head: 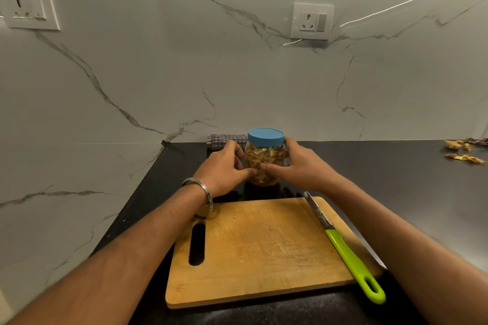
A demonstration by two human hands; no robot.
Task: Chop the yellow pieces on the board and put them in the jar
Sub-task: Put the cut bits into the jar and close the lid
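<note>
A clear jar (264, 158) with a blue lid (265, 137) stands on the black counter beyond the board, filled with yellow chopped pieces. My left hand (224, 169) grips its left side and my right hand (298, 166) grips its right side, thumbs meeting across the front. The wooden cutting board (258, 248) lies nearer to me with only tiny crumbs on it. A knife with a green handle (351, 258) rests along the board's right edge, blade pointing away.
A checked cloth (224, 138) lies against the marble wall behind the jar. Peel scraps (464, 154) sit at the far right of the counter (396, 166). Two wall sockets (311, 21) are above. The counter's left edge runs close to the board.
</note>
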